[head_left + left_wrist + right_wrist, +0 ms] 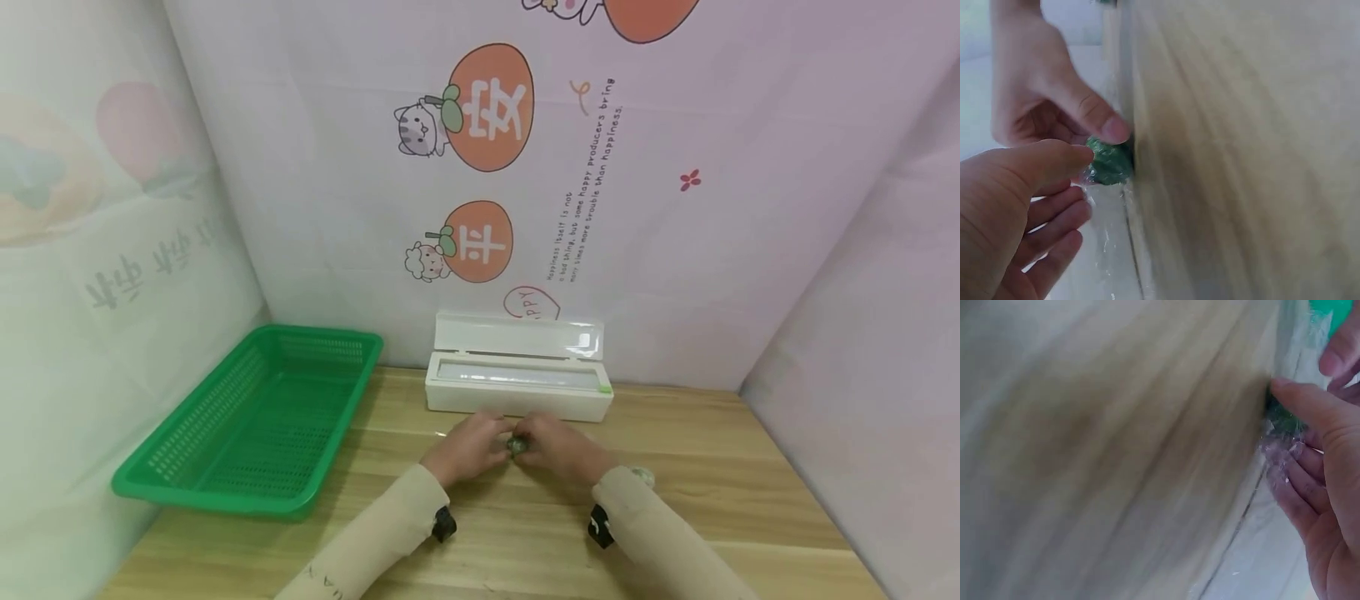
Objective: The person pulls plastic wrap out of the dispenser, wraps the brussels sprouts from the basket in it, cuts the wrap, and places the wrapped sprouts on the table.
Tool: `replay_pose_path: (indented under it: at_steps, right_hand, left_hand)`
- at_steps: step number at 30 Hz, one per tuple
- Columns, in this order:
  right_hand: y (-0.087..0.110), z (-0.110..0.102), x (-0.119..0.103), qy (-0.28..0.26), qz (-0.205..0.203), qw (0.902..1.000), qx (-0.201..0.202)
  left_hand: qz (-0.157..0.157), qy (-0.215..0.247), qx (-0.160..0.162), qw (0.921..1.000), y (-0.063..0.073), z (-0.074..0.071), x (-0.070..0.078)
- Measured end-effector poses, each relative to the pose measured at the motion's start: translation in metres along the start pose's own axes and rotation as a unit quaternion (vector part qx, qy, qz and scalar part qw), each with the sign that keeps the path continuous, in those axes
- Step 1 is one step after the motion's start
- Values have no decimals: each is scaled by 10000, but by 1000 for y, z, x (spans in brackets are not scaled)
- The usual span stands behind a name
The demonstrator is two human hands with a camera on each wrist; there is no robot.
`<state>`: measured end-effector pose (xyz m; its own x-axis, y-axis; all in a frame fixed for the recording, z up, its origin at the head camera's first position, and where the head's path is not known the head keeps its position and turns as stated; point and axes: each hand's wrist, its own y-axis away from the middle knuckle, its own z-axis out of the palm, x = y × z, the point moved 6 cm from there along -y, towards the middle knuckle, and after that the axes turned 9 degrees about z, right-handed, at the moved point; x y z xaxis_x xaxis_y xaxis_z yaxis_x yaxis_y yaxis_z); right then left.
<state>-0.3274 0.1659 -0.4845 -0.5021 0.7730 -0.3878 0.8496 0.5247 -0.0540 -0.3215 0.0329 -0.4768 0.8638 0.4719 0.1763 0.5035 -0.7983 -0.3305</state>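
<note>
A small dark green lump (1110, 164), wrapped in clear plastic film, sits between both hands just above the wooden tabletop. Its kind is hidden by the film and fingers. My right hand (551, 446) grips it, thumb across its top in both wrist views. From the other side my left hand (471, 448) pinches it between thumb and forefinger, the other fingers loosely bent. Loose crinkled film (1285, 447) hangs by the right fingers. Right behind the hands stands a white cling film dispenser (517, 404), its clear-windowed lid (517, 335) raised.
A green plastic basket (300, 498) stands at the left of the wooden table (712, 500). Beside the right sleeve lies a pale, shiny round thing (643, 477), partly hidden. White printed cloth (637, 250) closes off the back and both sides.
</note>
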Motion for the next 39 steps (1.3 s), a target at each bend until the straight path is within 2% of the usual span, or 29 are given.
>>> replay_pose_path:
  at_steps: [4, 7, 10, 13, 19, 24, 32, 39]
  right_hand:
    - [-4, -4, 1, -447, -102, 9985, -298]
    - [-4, -8, 0, -541, 16, 9966, -624]
    - [-3, -12, 1, -562, 207, 9948, -827]
    - [-1, -18, 4, -471, 258, 9956, -764]
    - [10, -42, 20, 95, 448, 9986, -272]
    - [22, -61, 24, 201, 622, 9975, -258]
    - [41, -76, 27, 154, 850, 9957, -348]
    - [52, -79, 35, -7, 994, 9945, -319]
  left_hand:
    - [180, 66, 105, 9998, 3, 3, 5]
    - [342, 100, 139, 9993, 2, 6, 10]
    - [365, -52, 129, 9992, 0, 7, 13]
    - [207, -144, 14, 9997, -4, 10, 13]
    - [-176, -50, -267, 9995, -13, 15, 6]
    - [-426, -113, -293, 9986, -15, 17, -2]
    - [-465, -73, -193, 9987, -10, 11, -5]
    - [-323, 104, 134, 9993, 2, -11, -3]
